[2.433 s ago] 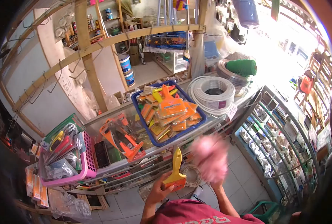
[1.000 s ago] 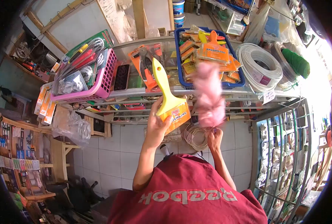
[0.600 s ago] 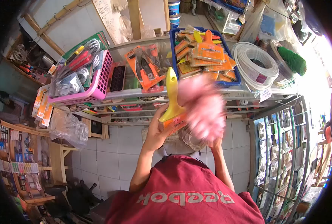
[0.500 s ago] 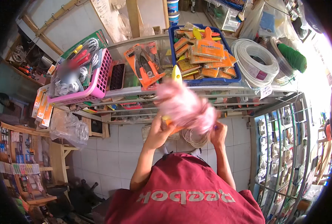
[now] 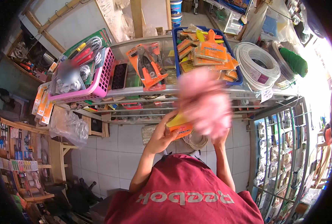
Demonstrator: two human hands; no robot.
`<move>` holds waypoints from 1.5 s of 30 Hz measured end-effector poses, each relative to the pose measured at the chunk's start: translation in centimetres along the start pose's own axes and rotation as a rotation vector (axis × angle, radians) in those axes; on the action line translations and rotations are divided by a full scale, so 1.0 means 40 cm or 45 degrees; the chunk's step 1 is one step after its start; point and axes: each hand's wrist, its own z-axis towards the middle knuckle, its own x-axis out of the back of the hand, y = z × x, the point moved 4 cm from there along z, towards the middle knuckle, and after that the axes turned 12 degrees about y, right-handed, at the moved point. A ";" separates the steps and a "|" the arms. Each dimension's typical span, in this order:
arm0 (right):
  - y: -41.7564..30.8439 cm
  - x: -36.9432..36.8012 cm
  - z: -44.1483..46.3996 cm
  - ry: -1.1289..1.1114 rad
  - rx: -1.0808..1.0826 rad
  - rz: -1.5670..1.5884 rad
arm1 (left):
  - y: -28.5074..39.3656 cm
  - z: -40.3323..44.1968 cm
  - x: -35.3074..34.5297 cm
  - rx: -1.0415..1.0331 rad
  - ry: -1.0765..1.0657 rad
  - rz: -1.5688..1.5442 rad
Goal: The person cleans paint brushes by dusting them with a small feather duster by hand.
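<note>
A paintbrush with a yellow handle and an orange sleeve is in my left hand, whose fingers are closed around it. The pink cloth is smeared by motion and overlaps the brush's right end. My right hand is at the cloth's lower edge, its fingers mostly hidden and blurred; it appears to grip the cloth. Above both hands, on the glass counter, a blue basket holds several more packaged paintbrushes.
On the counter are packaged pliers-like tools, a phone and a pink basket of packaged goods. Coils of white cable and green cord sit at right. A glass cabinet stands to my right.
The pink cloth has swung to the right, away from the brush. More of the brush's yellow handle and orange sleeve shows now. My left hand stays nearly in place.
</note>
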 end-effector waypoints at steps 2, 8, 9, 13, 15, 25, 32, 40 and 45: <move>0.032 -0.004 -0.018 -0.255 -0.298 -0.140 | 0.008 -0.006 -0.006 -0.041 0.048 -0.039; 0.081 0.019 -0.020 -0.318 -0.349 -0.052 | 0.052 -0.013 -0.002 0.051 0.210 0.358; 0.070 0.023 -0.019 -0.448 -0.136 -0.155 | 0.058 -0.005 0.001 -0.203 0.133 0.556; 0.104 0.056 -0.012 -0.522 -0.316 -0.398 | 0.038 0.001 0.024 -0.006 0.241 0.635; 0.135 0.064 -0.017 0.048 -0.187 0.060 | 0.053 0.002 0.014 -0.048 0.244 0.551; 0.095 0.088 0.007 -0.188 -0.180 -0.166 | 0.060 -0.001 0.025 -0.092 0.212 0.634; 0.021 0.048 -0.003 -0.311 -0.198 -0.213 | 0.059 -0.007 0.062 -0.142 0.211 0.658; 0.059 0.047 -0.082 -0.557 -0.263 -0.367 | 0.106 -0.001 0.091 -0.583 0.280 1.183; -0.025 0.030 -0.075 -0.013 -0.351 0.010 | 0.102 0.015 0.096 -0.650 0.334 1.245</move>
